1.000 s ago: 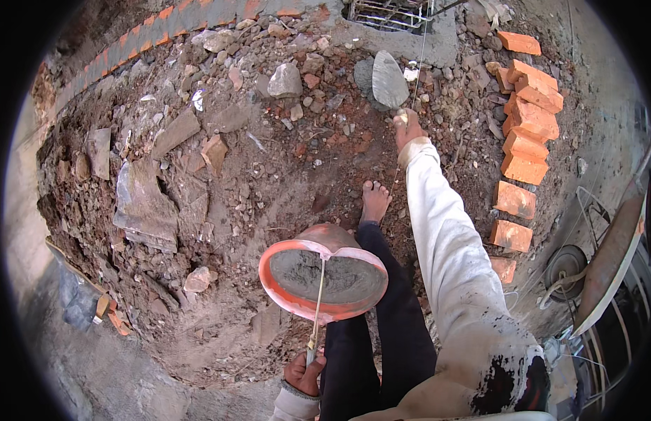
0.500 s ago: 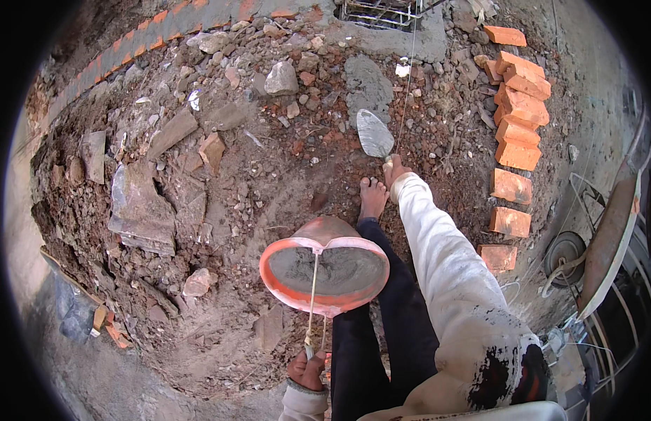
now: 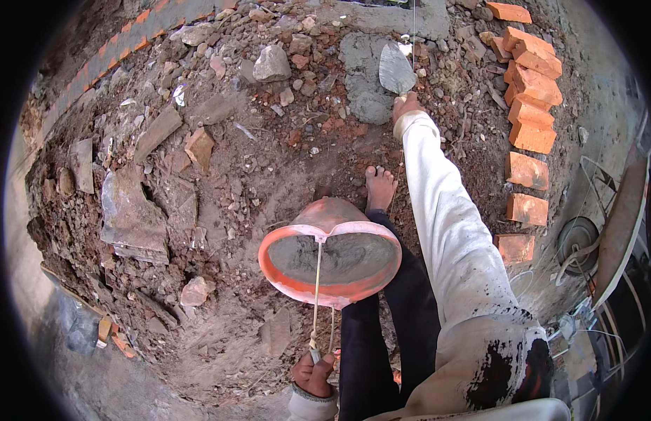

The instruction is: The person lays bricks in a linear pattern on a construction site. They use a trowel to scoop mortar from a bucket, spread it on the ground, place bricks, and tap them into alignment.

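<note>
At the far left, a heap of broken grey concrete slabs and loose rubble is spread over the brown dirt ground. Low in the middle, the left hand is closed around a thin pale cord, by which a round orange plastic pan of wet grey mortar is hung just above the fist (its rim is pinched inward where the cord crosses it). A bare foot is planted on the dirt just beyond the pan. Further right and well ahead of the pan, the right hand is stretched out at the end of a white sleeve and is wrapped about the handle of a flat grey steel trowel, whose blade lies just beyond the knuckles, resting at the right edge of a patch of grey mortar laid on the ground. A row of orange clay bricks is ranged along the right side, apart from the trowel.
</note>
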Available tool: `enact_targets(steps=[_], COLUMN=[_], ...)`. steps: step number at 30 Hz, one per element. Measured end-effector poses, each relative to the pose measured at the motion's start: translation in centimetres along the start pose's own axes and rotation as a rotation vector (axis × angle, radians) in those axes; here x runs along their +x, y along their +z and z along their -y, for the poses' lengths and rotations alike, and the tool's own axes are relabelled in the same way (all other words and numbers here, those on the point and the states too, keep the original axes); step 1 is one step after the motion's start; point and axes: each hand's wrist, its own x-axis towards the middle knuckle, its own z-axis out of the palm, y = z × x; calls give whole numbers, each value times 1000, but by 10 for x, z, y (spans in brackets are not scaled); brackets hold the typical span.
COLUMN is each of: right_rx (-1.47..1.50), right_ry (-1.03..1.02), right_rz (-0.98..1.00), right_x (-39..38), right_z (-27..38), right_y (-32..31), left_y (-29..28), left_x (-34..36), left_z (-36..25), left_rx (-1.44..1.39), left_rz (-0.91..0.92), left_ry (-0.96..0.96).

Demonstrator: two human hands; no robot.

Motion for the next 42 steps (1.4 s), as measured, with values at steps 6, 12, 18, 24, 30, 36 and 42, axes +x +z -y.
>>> enact_targets(steps=[6, 12, 18, 24, 30, 36, 42], right_rx=[147, 159, 198, -57, 171, -48, -40], right_ry=[123, 128, -26, -101, -255, -103, -169], right_rz=[44, 166, 36, 364, 317, 262, 212], right_x=[-36, -97, -15, -99, -114, -85, -166], right_z=[-6, -10, 10, -47, -65, -27, -130], right_y=[5, 8, -25, 22, 19, 45, 66], left_y=[-1, -2, -5, 0, -17, -6, -11], left_x=[-1, -7, -11, -15, -19, -14, -19], left_z=[-4, -2, -4, -16, 1, 4, 13], left_rx=[94, 149, 246, 234, 184, 195, 277], left_rz=[24, 54, 80, 93, 129, 182, 216], left_ry=[-26, -30, -13, -8, -16, 64, 131])
